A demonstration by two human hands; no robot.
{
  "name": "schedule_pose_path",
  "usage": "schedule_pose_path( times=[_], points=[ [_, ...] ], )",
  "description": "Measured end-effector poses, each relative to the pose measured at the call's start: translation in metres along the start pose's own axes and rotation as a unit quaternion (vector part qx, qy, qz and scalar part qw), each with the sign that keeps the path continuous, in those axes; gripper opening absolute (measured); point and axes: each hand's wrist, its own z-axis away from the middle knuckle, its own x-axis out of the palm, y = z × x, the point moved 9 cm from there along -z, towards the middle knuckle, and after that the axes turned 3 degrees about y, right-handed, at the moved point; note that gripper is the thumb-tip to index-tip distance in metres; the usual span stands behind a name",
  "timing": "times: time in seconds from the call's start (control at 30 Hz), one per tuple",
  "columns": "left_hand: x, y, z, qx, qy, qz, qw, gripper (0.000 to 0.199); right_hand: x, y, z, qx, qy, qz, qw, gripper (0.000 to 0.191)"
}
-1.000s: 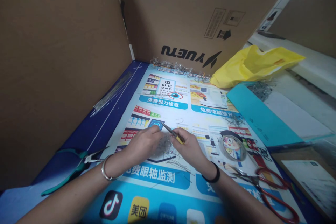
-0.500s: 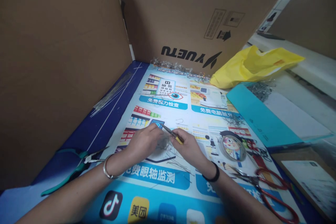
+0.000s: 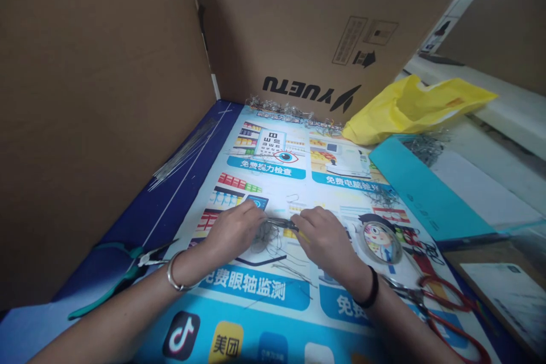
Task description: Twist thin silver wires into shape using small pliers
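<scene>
My right hand (image 3: 326, 239) is closed around small pliers (image 3: 279, 222) with dark jaws and yellow handles. Their jaws point left and reach the fingertips of my left hand (image 3: 239, 230). That hand is pinched shut; whatever lies between its fingers is hidden. Just below the pliers, next to my left fingers, is a tangle of thin wire (image 3: 265, 240). Loose wire pieces (image 3: 294, 267) lie on the printed sheet (image 3: 239, 310) between my forearms.
Teal-handled pliers (image 3: 140, 259) lie open at left, near a bundle of straight wires (image 3: 183, 153). At right are a tape roll (image 3: 398, 251), red-handled scissors (image 3: 447, 293), a turquoise folder (image 3: 426, 193) and a yellow bag (image 3: 384, 114). Cardboard walls (image 3: 298, 28) stand behind and left.
My right hand has moved right and turned. The pliers have swung from slanting to nearly level, with their jaws lower. My left hand has barely moved.
</scene>
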Motion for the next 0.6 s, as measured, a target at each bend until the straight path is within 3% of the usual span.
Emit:
schedule_pose_path(
  times=[0.27,0.6],
  points=[
    [0.0061,0.0023,0.0004,0.013,-0.031,-0.043,0.999,0.019,0.0019,-0.0079,0.0010,-0.051,-0.010,0.104,0.993,0.017],
    [0.0094,0.0046,0.0010,0.035,-0.043,-0.081,0.995,0.024,0.0008,-0.0081,-0.0016,-0.039,-0.014,0.067,0.997,0.009]
  ],
)
